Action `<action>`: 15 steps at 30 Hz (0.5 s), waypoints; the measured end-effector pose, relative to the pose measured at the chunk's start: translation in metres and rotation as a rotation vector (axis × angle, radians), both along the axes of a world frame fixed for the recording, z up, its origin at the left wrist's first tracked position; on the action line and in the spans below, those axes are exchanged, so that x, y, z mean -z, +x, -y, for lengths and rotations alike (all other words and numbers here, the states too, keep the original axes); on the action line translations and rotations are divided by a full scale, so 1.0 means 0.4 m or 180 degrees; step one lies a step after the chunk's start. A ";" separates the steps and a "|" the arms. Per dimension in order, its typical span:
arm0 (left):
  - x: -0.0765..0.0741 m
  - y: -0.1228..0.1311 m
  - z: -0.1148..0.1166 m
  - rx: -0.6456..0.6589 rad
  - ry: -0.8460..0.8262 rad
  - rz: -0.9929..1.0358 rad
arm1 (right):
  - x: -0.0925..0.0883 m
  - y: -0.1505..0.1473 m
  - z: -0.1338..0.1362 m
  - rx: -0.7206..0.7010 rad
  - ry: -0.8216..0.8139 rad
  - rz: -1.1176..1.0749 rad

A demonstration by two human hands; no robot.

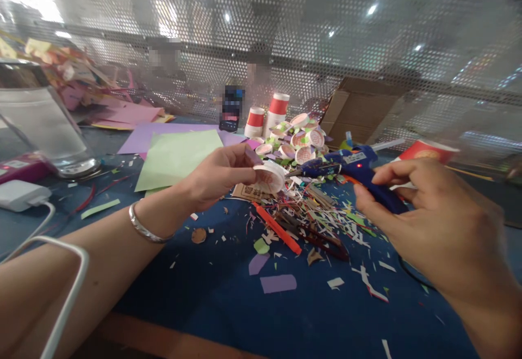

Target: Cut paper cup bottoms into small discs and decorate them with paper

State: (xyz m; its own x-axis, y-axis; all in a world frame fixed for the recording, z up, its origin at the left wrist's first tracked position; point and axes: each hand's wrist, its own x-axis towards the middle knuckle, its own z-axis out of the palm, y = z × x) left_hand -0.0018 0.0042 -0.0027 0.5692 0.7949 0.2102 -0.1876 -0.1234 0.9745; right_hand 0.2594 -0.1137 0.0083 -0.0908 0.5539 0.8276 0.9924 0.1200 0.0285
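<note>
My left hand (220, 177) pinches a small white paper cup piece (269, 178) with a red print, held above the blue table (228, 304). A silver bangle (143, 227) circles that wrist. My right hand (428, 212) grips a blue hot glue gun (350, 167), whose nozzle points left at the cup piece and almost touches it. A red light glows on the gun's body. Below the two hands lies a heap of paper scraps (318, 217).
A pile of cut cup bottoms (299, 141) and two red-and-white paper cups (267, 114) stand behind the hands. Green paper (175, 155) and purple sheets lie at left, near a clear jar (44, 125) and a white charger (18, 195). A cardboard box (362, 109) sits at the back right.
</note>
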 end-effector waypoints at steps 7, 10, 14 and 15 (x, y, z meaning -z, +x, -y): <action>-0.014 0.007 0.031 0.0534 0.0081 0.0141 | 0.000 0.030 -0.027 0.0222 -0.0244 -0.0303; -0.006 0.008 0.023 0.0449 -0.0218 -0.0017 | -0.001 0.055 -0.044 0.0420 -0.0742 -0.0553; 0.003 0.006 0.006 0.0242 -0.0717 -0.0099 | 0.012 0.091 -0.070 0.0501 -0.1264 -0.0765; 0.004 0.005 0.002 0.0214 -0.0783 -0.0112 | 0.018 0.098 -0.076 0.0498 -0.1354 -0.0785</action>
State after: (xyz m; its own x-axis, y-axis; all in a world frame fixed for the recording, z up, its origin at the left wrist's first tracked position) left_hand 0.0003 0.0033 -0.0042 0.6261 0.7797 -0.0056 -0.1526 0.1296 0.9797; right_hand 0.2988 -0.0835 0.0013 0.1895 0.8375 0.5126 0.9704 -0.0802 -0.2278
